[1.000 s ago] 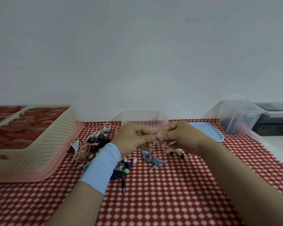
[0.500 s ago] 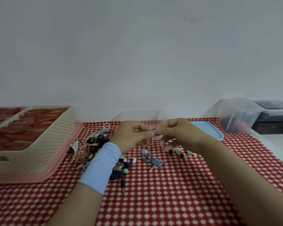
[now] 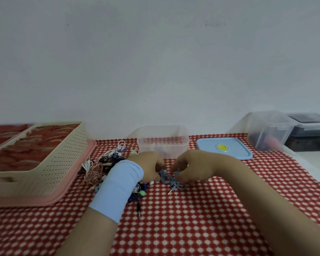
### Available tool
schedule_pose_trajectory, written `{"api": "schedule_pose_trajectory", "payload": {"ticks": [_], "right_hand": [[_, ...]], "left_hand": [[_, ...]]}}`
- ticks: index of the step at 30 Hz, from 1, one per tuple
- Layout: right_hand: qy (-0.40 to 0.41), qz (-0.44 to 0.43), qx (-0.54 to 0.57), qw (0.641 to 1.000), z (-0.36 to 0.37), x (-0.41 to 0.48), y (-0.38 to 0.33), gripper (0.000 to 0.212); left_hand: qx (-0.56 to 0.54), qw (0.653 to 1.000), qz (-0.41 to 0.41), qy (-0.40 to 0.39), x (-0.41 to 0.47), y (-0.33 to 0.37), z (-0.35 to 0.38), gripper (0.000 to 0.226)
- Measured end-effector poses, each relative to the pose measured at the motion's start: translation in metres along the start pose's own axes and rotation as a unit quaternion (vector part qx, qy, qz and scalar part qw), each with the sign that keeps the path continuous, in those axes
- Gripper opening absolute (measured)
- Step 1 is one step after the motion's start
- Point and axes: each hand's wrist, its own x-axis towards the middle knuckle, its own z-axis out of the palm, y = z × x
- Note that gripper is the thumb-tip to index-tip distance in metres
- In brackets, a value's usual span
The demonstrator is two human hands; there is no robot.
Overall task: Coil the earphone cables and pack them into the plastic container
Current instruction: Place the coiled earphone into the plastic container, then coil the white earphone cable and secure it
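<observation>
Grey cable [image 3: 171,182] pinched by left hand [image 3: 148,169] and right hand [image 3: 194,167], coiling judged unfinished | earphone pile [image 3: 102,163] unpacked | container [image 3: 183,145] contents unclear

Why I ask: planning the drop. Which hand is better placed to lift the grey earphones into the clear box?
Probably right: the right hand curls over most of the earphones; the left hand meets one end only.

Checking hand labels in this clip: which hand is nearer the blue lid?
Right. The right hand lies just front-left of the blue lid, on the grey earphone cable; the left hand sits farther left, beyond that cable, in front of the clear container.
</observation>
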Motion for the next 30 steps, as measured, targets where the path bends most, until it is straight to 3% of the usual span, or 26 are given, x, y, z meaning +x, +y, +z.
{"api": "schedule_pose_trajectory", "payload": {"ticks": [4,10,12,16,18,24,30], "right_hand": [[-0.025,0.009,-0.062,0.998,0.007,0.000,-0.011,0.057],[0.062,-0.004,-0.051,0.997,0.012,0.000,-0.014,0.031],[0.110,-0.009,-0.033,0.993,0.001,-0.004,-0.016,0.023],[0.271,-0.026,0.011,0.962,-0.032,0.010,-0.024,0.026],[0.300,-0.032,-0.014,0.953,-0.045,0.028,-0.030,0.027],[0.221,0.032,-0.197,0.955,-0.042,0.084,-0.030,0.029],[0.124,0.000,-0.160,0.979,-0.038,0.097,-0.040,0.042]], "left_hand": [[-0.010,0.999,-0.012,0.040,0.001,-0.003,0.005,0.023],[-0.106,0.991,0.000,0.080,-0.011,-0.007,-0.005,0.012],[-0.143,0.982,0.005,0.120,-0.016,-0.009,-0.017,0.010],[-0.208,0.951,0.000,0.230,-0.012,-0.019,-0.052,0.011],[-0.201,0.943,-0.017,0.265,-0.003,-0.026,-0.065,0.012],[-0.078,0.967,-0.084,0.226,0.024,-0.040,-0.060,0.013],[-0.079,0.976,-0.081,0.185,0.029,-0.052,-0.055,0.010]]}}
